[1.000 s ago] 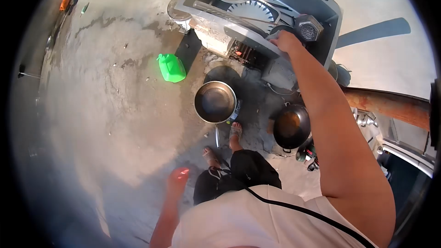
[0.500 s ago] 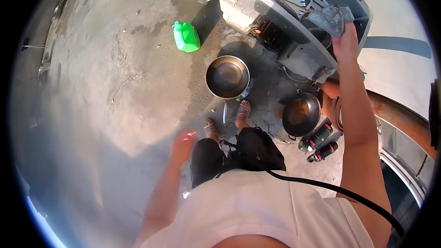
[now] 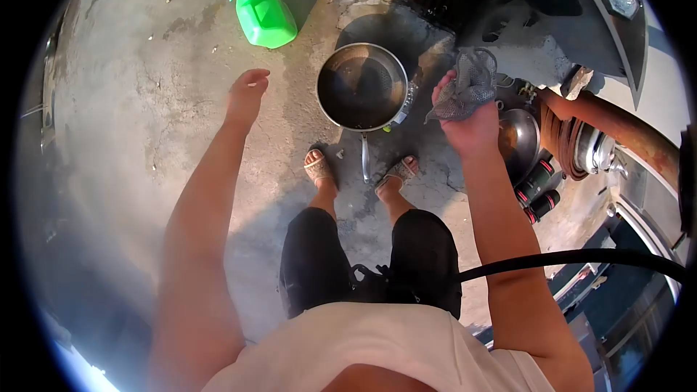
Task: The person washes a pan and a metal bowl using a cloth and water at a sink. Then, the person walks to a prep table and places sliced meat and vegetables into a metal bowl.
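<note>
- left hand [image 3: 247, 99]: left of the pan and apart from it; fingers loosely bent, nothing seen in the grasp.
- jug [image 3: 266, 19]: green, on the floor [image 3: 181, 112], farther off than the left hand and a little right of it.
- pan [image 3: 361, 86]: between the two hands, base hidden. key relation: handle [image 3: 365, 158] is its long axis, running from the near rim almost straight toward the person, end between the sandalled feet [image 3: 319, 168].
- right hand [image 3: 470, 131]: right of the pan, holding a bunched mesh cloth [image 3: 473, 86], fingers curled at its left edge. in this view it is nearer the pan than the left hand; height gap cannot be told.
- wok [image 3: 520, 139]: right of the right hand, partly hidden by it.
- bottles [image 3: 536, 183]: two, dark, just nearer than the wok.
</note>
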A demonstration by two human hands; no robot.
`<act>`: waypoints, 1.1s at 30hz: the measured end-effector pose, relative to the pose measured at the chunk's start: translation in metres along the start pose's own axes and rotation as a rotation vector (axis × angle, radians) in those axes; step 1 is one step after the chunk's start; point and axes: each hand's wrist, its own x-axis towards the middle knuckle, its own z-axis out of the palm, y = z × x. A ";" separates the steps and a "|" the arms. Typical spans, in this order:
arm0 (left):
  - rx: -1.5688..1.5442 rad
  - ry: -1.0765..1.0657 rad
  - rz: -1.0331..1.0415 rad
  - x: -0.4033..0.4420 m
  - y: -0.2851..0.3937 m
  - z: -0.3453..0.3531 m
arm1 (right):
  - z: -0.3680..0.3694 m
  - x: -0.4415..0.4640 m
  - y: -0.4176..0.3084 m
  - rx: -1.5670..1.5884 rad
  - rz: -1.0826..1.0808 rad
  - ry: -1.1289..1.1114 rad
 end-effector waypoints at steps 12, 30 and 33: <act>0.511 0.719 -0.194 0.245 -0.061 0.062 | -0.238 0.167 0.093 -0.111 -0.151 0.042; 0.724 -0.266 0.615 0.170 -0.101 -0.029 | -0.171 0.255 0.170 -0.385 0.006 -0.122; 0.877 -0.102 0.792 0.164 -0.100 -0.027 | -0.138 0.270 0.187 -0.409 0.008 -0.185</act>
